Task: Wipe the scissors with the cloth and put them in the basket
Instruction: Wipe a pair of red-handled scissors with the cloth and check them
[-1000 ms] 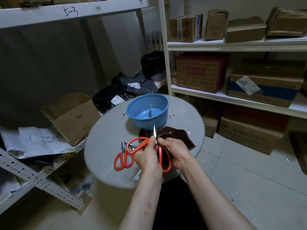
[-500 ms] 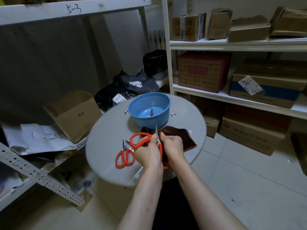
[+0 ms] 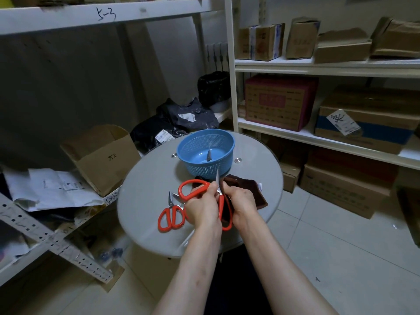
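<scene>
My left hand (image 3: 202, 209) grips a pair of large red-handled scissors (image 3: 192, 189) by the handles, blade tip pointing up toward the basket. My right hand (image 3: 241, 201) holds the dark brown cloth (image 3: 245, 186) against the blade, fingers curled round it. A second, smaller pair of red scissors (image 3: 171, 218) lies flat on the round table (image 3: 147, 178) left of my hands. The blue plastic basket (image 3: 205, 153) stands at the table's far side with a metal blade tip showing inside it.
An open cardboard box (image 3: 102, 155) and loose papers (image 3: 52, 189) sit on a low rack to the left. Dark plastic bags (image 3: 181, 119) lie behind the table. Shelves with cartons (image 3: 279, 102) fill the right wall. Tiled floor lies to the right.
My hands and the scissors stay over the table's near half; the right hand has slid slightly along the blade with the cloth. The view has shifted a little.
</scene>
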